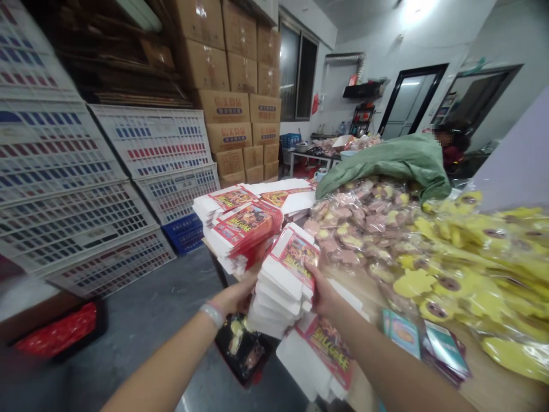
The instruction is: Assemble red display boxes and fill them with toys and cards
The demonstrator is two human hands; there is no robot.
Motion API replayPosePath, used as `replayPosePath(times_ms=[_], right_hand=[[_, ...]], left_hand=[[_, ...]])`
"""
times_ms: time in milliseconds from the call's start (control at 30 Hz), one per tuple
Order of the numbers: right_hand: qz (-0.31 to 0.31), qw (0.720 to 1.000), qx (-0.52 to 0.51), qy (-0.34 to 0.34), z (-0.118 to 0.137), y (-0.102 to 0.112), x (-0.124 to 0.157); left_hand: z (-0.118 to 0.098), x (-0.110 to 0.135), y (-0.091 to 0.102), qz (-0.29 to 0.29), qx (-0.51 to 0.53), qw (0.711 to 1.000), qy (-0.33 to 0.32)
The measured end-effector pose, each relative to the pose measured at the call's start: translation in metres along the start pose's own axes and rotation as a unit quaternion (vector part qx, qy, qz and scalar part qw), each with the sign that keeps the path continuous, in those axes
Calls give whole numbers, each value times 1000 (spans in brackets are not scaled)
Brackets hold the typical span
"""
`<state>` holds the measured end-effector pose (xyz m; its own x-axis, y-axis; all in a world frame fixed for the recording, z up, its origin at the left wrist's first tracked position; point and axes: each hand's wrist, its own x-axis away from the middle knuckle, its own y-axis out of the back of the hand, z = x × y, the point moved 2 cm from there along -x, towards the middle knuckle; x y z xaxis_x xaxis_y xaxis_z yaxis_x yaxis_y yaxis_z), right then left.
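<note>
Where left hand (231, 296) and right hand (322, 292) grip, stacked cartons (279, 294) blur.

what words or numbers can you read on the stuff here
Nothing can be read for certain.
Cartons: dark labels, characters too blurred to read.
White boxes: red and yellow titles, too blurred to read.
White panels: rows of coloured marks, too small to read.

Left of the held stack of white cartons (281, 289), open air above the grey floor (141, 292) leaves free room to pass. Right of the stack, heaped yellow bags (454, 274) block the way; straight ahead, more carton piles (240, 226) obstruct.
</note>
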<state>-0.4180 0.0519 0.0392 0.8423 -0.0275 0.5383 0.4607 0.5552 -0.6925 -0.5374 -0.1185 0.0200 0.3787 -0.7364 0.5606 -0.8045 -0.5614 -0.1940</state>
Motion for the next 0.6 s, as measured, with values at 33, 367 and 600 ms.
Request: replayPosePath(times_ms=[33, 367, 600], right_hand=[[7, 1000, -7, 3, 1, 2, 2], [12, 998, -56, 39, 6, 5, 20], [20, 992, -88, 93, 29, -11, 81]], left_hand=[[-1, -1, 0, -2, -2, 1000, 1], [-32, 13, -44, -27, 41, 982, -181], [-56, 34, -69, -56, 29, 980, -188]])
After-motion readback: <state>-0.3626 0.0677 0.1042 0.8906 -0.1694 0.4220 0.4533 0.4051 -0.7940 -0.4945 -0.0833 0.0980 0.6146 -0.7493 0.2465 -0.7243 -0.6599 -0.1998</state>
